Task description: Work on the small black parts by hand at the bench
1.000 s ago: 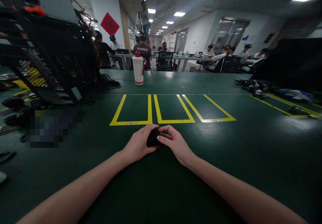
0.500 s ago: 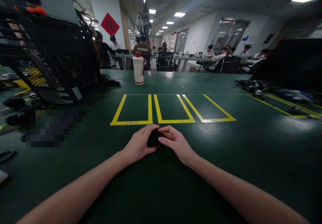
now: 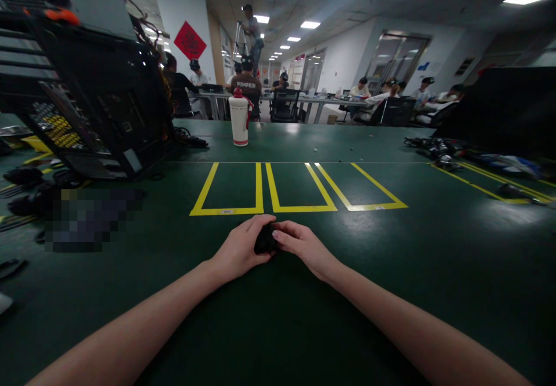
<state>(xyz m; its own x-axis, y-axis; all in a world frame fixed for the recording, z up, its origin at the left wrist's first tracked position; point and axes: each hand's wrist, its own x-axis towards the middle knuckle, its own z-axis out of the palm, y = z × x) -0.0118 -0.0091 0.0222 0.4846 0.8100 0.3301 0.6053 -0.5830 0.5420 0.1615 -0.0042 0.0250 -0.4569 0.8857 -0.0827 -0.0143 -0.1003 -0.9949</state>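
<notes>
My left hand (image 3: 244, 243) is wrapped round a small black object (image 3: 264, 240), thumb above and fingers beneath. Its kind I cannot make out, because the fingers cover much of it and it is very dark. From the other side my right hand (image 3: 304, 247) pinches at the object's right edge, with thumb and fingertips close together against it. Both hands are low over the green table (image 3: 278, 328), just in front of the yellow tape frames (image 3: 299, 209).
A white bottle with a red lid (image 3: 240, 121) stands beyond the tape. An open black computer case (image 3: 117, 114) is at left with cables (image 3: 191, 139). Cables and parts (image 3: 438, 153) lie at right, before a black panel (image 3: 504, 108). People sit at far desks.
My right fingers have shifted slightly and closed in more on the black object's right edge. My left hand has kept its place.
</notes>
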